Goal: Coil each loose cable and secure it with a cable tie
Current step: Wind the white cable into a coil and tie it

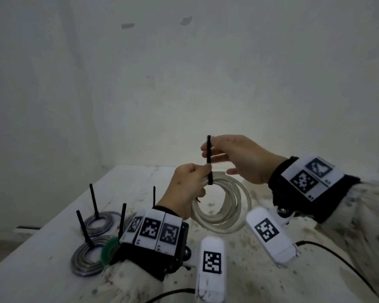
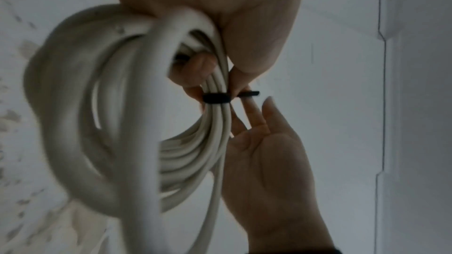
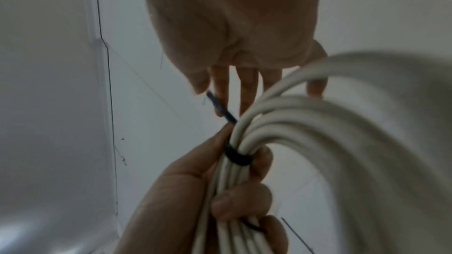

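Note:
A white cable coil [image 1: 221,225] hangs above the table. My left hand [image 1: 196,181] grips its bundled strands at the top left. A black cable tie [image 1: 209,154] is looped round the bundle just by my left thumb, and its tail stands straight up. My right hand [image 1: 214,152] pinches that tail between thumb and forefinger, the other fingers straight. In the left wrist view the tie's loop [image 2: 216,98] sits snug on the strands [image 2: 195,161], with the right palm [image 2: 269,161] beyond. The right wrist view shows the loop [image 3: 238,156] above my curled left fingers [image 3: 242,200].
On the white table [image 1: 59,202] at the left lie several tied coils, two grey ones [image 1: 99,219] [image 1: 87,260] and a green one [image 1: 109,250], each with a black tie tail standing up. A thin black cord [image 1: 341,261] runs across the near right. A wall stands close behind.

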